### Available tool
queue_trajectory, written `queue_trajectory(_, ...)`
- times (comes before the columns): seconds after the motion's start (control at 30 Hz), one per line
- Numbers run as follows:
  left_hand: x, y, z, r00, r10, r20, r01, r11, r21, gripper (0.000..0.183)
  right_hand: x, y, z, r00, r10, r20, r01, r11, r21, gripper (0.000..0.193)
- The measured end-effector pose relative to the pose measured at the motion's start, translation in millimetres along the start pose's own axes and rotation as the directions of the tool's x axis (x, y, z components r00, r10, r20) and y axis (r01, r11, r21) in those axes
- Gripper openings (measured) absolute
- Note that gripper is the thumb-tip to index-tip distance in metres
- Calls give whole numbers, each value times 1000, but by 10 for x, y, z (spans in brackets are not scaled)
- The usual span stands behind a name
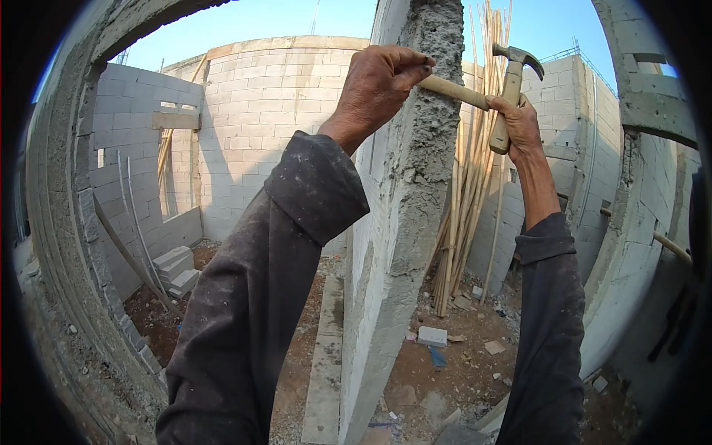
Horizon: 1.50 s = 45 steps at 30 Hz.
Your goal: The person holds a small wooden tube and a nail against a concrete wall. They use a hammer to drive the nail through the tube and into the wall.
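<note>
At the top centre, my left hand is closed around one end of a round, pale wooden stick. A small dark spot shows at its fingertips; I cannot tell what it is. The stick's other end meets the fingers of my right hand. That hand is closed on a claw hammer, held upright with its metal head on top and the light handle's butt below the palm. Both arms are raised in front of the rough grey edge of a wall.
Bamboo poles lean behind the wall edge. A pale block and rubble lie on the dirt floor. A plank runs along the wall's foot. At left stand stacked blocks beside a slanting pole. Block walls surround the rooms.
</note>
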<state>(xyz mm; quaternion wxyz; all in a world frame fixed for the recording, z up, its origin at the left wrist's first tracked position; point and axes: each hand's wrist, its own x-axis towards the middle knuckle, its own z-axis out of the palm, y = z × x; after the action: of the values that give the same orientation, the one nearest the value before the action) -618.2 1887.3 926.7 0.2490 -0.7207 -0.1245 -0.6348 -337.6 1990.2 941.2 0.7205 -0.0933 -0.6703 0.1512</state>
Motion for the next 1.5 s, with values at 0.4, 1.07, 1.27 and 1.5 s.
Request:
queue_trajectory(0.4,231,-186,300,994,-44,103,39,998,44,21,62,20,-27,1000,-7,-5,6,997,-79,44)
queue_trajectory(1.07,135,-299,708,998,-55,-24,58,992,112,19,-390,-90,-60,965,-213,-154,137,908,-397,37)
queue_trajectory(1.27,134,-252,793,992,90,-85,-61,954,293,19,-906,-276,-186,956,-235,-175,155,914,-376,39)
queue_trajectory(1.5,90,-281,728,985,158,-68,-126,929,348,17,-1505,-578,108,991,-130,40,135,908,-397,37)
